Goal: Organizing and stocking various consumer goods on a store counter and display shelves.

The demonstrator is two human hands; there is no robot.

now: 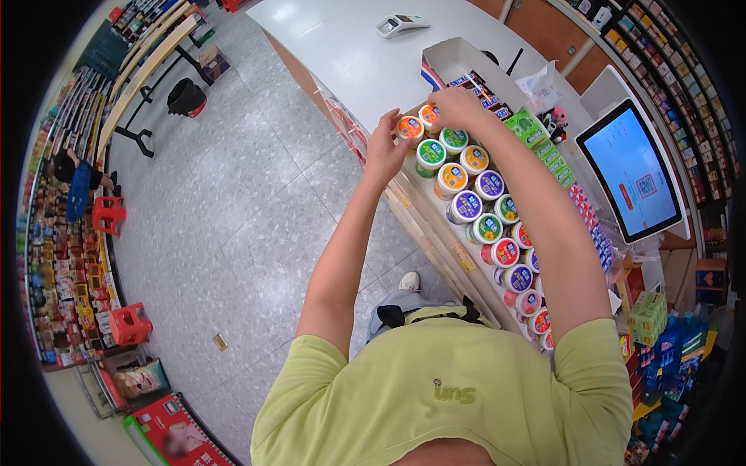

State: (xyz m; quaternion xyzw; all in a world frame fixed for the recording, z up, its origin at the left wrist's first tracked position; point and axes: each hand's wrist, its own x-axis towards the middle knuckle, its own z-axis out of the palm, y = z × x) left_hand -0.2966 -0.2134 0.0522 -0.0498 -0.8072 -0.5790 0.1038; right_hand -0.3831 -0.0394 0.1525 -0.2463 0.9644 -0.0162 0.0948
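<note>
My left hand point(386, 145) is around the side of an orange-lidded plastic gum jar point(410, 127) at the far end of the display. My right hand point(457, 109) reaches over a second orange-lidded jar point(429, 115) with its fingertips at the lid; its grip is partly hidden. Rows of gum jars with green point(430, 152), yellow, purple point(467, 205) and red point(505, 252) labels on white lids run towards me. Snickers bars point(495, 108) lie in a box beyond my right hand, beside green packets point(526, 127).
A white counter point(349, 41) holds a card terminal point(402, 25), a plastic bag point(539, 87) and a checkout screen point(632, 172). Red stools point(109, 215), a black bin point(186, 98) and another person point(78, 175) by stocked shelves are at left.
</note>
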